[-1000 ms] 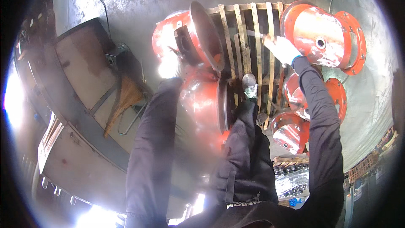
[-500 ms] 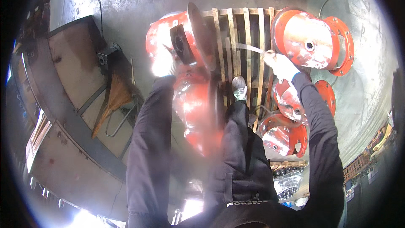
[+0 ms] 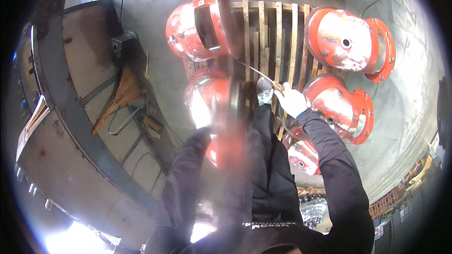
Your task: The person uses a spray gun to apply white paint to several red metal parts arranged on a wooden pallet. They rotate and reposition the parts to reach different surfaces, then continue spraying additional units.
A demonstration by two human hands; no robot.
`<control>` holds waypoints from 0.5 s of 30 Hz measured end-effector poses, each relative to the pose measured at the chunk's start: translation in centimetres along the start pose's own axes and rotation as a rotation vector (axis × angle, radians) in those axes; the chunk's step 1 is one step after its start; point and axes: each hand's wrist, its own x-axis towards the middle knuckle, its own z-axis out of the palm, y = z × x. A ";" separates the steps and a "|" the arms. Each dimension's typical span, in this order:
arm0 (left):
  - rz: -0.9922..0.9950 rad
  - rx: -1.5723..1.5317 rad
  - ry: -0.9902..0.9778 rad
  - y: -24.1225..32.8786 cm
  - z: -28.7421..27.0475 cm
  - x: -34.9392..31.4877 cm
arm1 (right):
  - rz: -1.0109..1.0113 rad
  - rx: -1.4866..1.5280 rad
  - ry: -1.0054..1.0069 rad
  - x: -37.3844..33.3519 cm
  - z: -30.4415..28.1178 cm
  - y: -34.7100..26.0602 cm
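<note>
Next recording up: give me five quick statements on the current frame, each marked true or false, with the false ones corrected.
1. The right hand holds a thin tool. True.
2. The broom is right of the pallet. False: it is to the left.
3. The upper left drum has an oblong opening. True.
4. The pallet's top is one solid board. False: it has slats with gaps.
5. The right hand wears a white glove. True.

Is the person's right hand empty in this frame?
No, the white-gloved right hand is closed around the end of a long thin tool pointing up and left in the picture.
</note>
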 end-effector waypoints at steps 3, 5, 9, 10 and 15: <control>-0.261 0.087 -0.185 -1.0 1.0 -8.6 | -0.065 -0.020 0.081 1.4 4.2 -2.4; -0.333 0.114 -0.274 -2.3 1.7 -11.0 | -0.201 -0.020 0.110 2.3 6.5 -3.7; -0.411 -0.164 -0.350 -4.2 2.8 -12.3 | -0.246 -0.088 0.206 3.1 9.1 -5.9; -0.443 -0.193 -0.367 -4.5 2.9 -11.9 | -0.211 -0.072 0.204 2.8 9.2 -6.3; -0.449 -0.135 -0.509 -5.4 2.3 -9.4 | -0.341 -0.152 0.055 -2.3 5.4 -4.4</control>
